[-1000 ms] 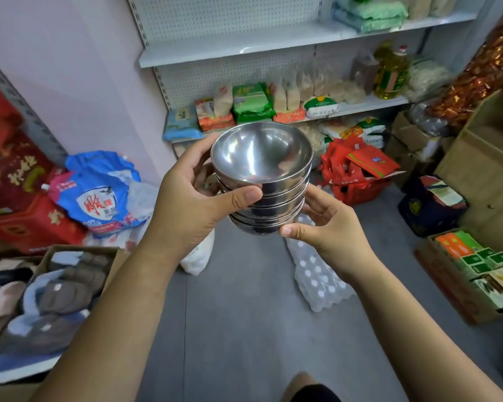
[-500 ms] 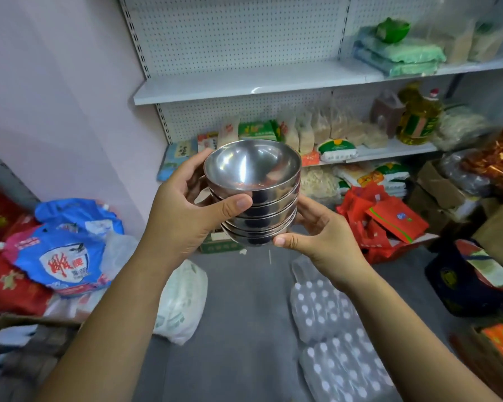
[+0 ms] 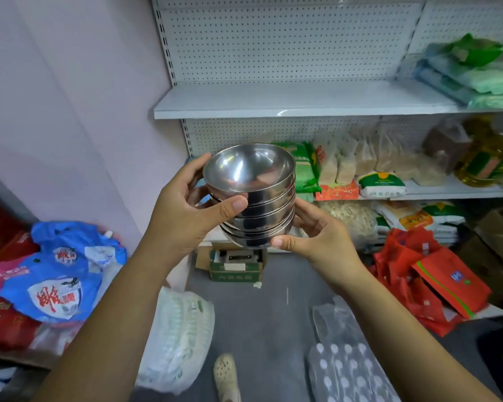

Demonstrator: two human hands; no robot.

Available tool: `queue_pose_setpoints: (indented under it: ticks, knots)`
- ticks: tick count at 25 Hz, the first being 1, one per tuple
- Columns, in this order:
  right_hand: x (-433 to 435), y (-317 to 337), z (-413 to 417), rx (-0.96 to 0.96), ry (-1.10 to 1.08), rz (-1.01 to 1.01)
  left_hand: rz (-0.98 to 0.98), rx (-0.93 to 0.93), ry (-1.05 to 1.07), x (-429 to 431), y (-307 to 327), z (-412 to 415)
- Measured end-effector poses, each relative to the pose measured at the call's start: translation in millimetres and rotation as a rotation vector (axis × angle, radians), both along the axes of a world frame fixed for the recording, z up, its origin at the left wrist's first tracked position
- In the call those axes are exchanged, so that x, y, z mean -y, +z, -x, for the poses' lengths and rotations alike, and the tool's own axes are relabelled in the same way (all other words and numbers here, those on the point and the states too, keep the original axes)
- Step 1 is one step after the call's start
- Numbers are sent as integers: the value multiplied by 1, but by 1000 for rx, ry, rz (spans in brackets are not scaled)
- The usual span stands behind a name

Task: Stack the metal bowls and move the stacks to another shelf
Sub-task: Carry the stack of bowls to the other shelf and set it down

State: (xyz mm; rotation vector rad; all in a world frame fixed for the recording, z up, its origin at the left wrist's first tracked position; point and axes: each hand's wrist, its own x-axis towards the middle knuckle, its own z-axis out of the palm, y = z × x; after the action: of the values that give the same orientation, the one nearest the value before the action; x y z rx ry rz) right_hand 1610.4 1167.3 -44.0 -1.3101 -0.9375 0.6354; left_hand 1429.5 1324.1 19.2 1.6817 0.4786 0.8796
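Stacking done: both hands, left (image 3: 186,216) and right (image 3: 317,236), grip 1 nested bowl stack (image 3: 251,195). Remaining: set it on the bare shelf (image 3: 273,100).

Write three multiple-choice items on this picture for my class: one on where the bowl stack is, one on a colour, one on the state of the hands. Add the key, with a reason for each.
1. Where is the stack?
A in a carton
B in the air, in front of the shelf
C on a chair

2. What colour are the bags at the lower right?
A red
B yellow
C purple

3. How do the left hand and the right hand stand?
A both hang free
B one grips, one is free
C both grip the stack

Key:
1 B: only the hands bear it.
2 A: the heap is plainly red.
3 C: a thumb of each hand presses on its side.
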Motion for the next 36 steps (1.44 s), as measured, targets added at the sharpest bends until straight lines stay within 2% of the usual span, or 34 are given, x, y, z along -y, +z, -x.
queue_pose_setpoints:
  ticks: [11, 17, 21, 27, 31, 36]
  knots:
    - [-244, 12, -112, -53, -102, -63, -47, -70, -74, -246, 24, -125]
    - [-338, 3, -185, -72, 17, -37, -13, -83, 26, -329, 10, -188]
    - [-414, 12, -251, 25, 111, -43, -25, -76, 160, -385, 19, -232]
    - [-500, 33, -340, 158, 211, -21, -24, -52, 243, -448, 32, -302]
    - [-554, 30, -365, 186, 255, -1, 16, -53, 277, -491, 30, -322]
    - [-614, 10, -373, 116, 285, 53, 7, -95, 275, -552, 13, -332]
